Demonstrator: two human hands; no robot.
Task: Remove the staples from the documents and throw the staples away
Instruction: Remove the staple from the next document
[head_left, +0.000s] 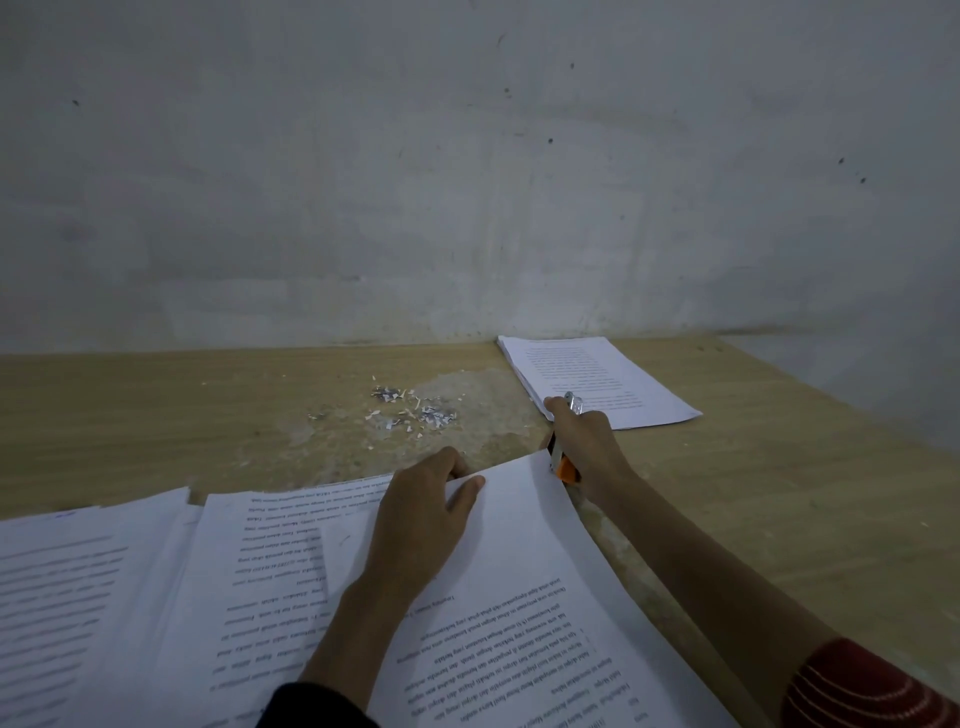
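Right hand (584, 441) grips stapler (563, 457) (no containers visible).

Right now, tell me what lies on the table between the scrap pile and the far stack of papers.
In the head view, nothing lies there: only bare, worn table separates the scrap pile from the far stack.

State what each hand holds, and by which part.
Right hand: orange stapler, gripped around its middle. Left hand: document, pinched at its far corner.
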